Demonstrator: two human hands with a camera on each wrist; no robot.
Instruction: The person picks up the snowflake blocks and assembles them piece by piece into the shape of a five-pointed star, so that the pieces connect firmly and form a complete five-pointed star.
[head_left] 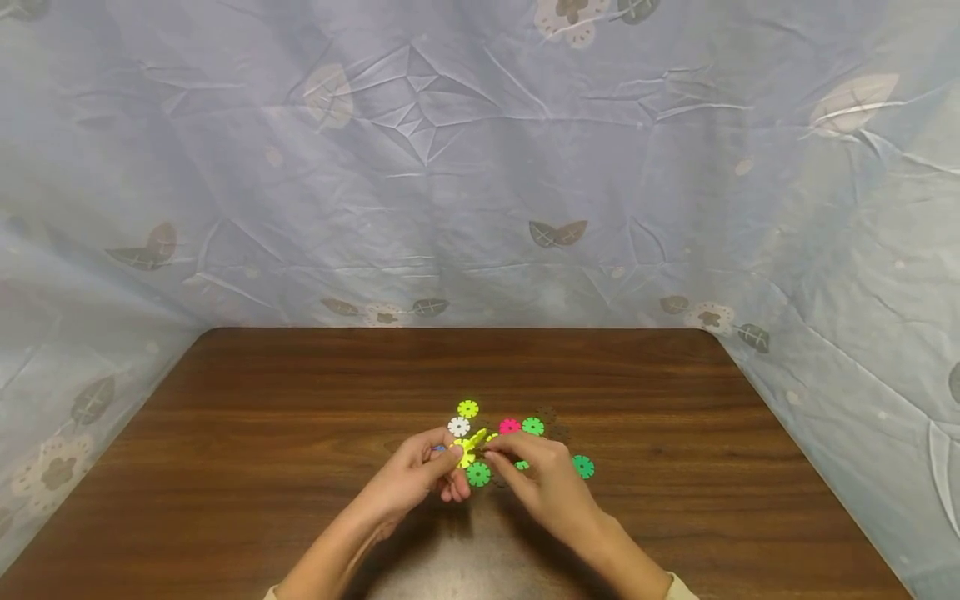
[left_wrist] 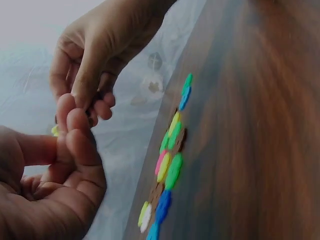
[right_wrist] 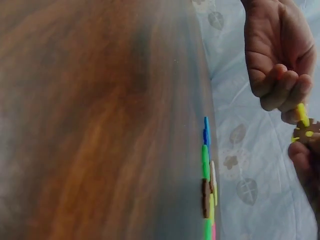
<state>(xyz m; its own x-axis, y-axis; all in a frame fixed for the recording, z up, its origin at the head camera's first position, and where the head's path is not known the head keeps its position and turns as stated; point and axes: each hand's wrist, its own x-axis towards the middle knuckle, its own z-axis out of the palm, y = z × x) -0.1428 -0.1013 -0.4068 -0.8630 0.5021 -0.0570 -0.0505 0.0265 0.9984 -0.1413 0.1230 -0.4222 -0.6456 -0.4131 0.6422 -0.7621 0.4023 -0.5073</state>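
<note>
Yellow notched plastic discs [head_left: 477, 438], joined at an angle, are pinched between thumb and fingers of my left hand [head_left: 420, 467]. My right hand [head_left: 551, 483] pinches a brown notched disc [right_wrist: 306, 131] between thumb and fingertips, right beside the yellow ones. In the right wrist view the brown disc meets the yellow pieces [right_wrist: 302, 114]; whether they are fully slotted together I cannot tell. The left wrist view hides most of the pieces behind my fingers, with only a yellow edge [left_wrist: 55, 130] showing. Both hands are above the table.
Loose notched discs lie on the brown wooden table [head_left: 300, 433] around the hands: yellow [head_left: 468, 408], white [head_left: 459, 427], pink [head_left: 509, 427], several green ones [head_left: 533, 426], brown and blue ones. A teal-green disc [head_left: 583, 467] lies furthest right. A patterned curtain [head_left: 480, 208] surrounds the table's back and sides.
</note>
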